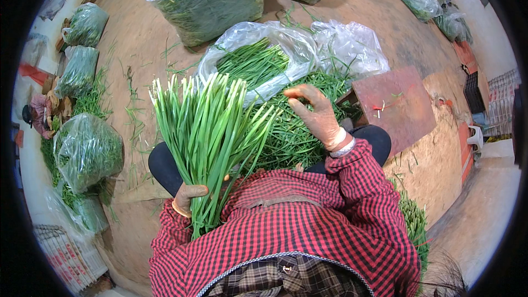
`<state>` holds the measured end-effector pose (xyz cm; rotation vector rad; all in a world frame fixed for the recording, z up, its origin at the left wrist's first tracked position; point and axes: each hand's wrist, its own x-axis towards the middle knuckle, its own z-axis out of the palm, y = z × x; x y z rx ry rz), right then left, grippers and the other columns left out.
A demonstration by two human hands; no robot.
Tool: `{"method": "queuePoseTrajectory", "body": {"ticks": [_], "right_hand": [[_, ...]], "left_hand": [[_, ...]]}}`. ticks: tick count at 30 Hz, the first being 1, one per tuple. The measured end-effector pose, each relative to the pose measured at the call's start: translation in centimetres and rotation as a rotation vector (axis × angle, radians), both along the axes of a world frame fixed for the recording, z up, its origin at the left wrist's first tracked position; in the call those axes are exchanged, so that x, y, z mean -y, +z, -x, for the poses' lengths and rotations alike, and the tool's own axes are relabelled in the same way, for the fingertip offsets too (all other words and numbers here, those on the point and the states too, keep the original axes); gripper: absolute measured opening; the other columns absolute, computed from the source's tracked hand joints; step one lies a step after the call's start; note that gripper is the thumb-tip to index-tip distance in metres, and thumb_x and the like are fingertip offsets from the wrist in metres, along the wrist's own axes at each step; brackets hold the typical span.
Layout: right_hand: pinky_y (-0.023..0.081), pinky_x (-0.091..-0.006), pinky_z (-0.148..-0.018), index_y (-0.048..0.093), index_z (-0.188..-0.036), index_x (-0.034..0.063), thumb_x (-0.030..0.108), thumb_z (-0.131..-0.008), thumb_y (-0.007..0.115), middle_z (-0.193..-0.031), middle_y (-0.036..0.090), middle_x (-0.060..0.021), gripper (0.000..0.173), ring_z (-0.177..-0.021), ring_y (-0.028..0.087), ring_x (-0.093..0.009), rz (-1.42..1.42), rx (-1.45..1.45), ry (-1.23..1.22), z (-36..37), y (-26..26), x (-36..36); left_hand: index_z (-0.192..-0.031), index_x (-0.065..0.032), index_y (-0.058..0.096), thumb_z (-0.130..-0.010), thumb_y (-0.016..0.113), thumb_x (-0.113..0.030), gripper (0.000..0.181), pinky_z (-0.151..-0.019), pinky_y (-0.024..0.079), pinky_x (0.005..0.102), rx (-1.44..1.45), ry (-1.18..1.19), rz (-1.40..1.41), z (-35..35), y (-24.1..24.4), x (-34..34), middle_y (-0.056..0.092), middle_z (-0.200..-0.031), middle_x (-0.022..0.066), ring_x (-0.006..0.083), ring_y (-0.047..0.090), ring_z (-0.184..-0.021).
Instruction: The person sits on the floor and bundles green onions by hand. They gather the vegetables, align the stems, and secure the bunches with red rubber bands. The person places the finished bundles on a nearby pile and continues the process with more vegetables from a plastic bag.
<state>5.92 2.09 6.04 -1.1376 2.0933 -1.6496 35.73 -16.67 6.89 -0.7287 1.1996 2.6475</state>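
Observation:
My gloved left hand [191, 198] grips a thick bunch of green leafy stalks, apparently garlic chives [206, 132], low near my lap. Their pale cut ends fan out away from me, and several stalks splay off to the right. Raised to the right of the bunch, my gloved right hand [315, 115] holds nothing, its thumb and forefinger curved apart. Beneath it spreads a heap of loose green leaves [293, 148] between my knees. Just beyond lies an unsealed clear plastic bag [303, 55] with more chives [251, 62] inside.
At my right knee stands a low reddish board [396, 107] with small red and white bits on it. Large filled plastic bags [214, 4] stand ahead; others [88, 152] line the left. A chive pile [414, 222] lies behind my right elbow. People [39, 113] sit at both sides.

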Motion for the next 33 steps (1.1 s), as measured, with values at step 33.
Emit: {"method": "queuePoseTrajectory", "body": {"ticks": [33], "right_hand": [[0.047,-0.0279,-0.067,0.058,-0.101,0.0003,0.021,-0.082,0.063,-0.076,0.061,-0.0067,0.029,-0.070,0.057,-0.013,-0.301,0.182,0.336,0.3,1.1,2.2]], "left_hand": [[-0.128,0.0062,0.040,-0.070,0.066,-0.006,0.065,-0.086,0.048,0.0382,0.010,-0.127,-0.234,-2.1,-2.8,0.2,0.054,-0.118,0.0226,0.0275,0.059,-0.100]]}}
